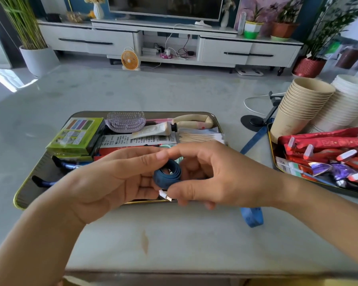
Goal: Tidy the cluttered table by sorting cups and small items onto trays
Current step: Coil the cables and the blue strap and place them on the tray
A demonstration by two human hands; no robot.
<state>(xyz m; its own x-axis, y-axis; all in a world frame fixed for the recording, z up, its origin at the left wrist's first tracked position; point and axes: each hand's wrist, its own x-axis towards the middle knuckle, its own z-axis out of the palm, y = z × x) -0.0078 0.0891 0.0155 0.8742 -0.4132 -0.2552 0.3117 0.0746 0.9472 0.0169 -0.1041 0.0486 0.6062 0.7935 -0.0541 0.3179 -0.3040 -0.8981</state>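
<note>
Two hands meet at centre frame above the near edge of a dark rectangular tray with a gilt rim (19,195), holding a dark blue coiled band (167,172) just over the tray's clutter. The coil could spring open if either pinch slackens. A loose length of blue band (252,215) lies on the pale stone-look table (174,234) at lower right, and any drag on it would likely pull the turns undone. A white plug-like tip (165,196) juts below the coil and might snag. The left hand (112,178) reaches in from lower left, palm turned inward, with its fingers closed narrowly on the coil's left side and the index finger laid across the top. The right hand (211,174), coming from lower right, arches its index finger over to meet it while its thumb presses the coil's lower edge. At right, stacked beige paper cups (304,104) and stacked white cups (347,100) stand by a second tray (271,145) of red packets (329,145).
</note>
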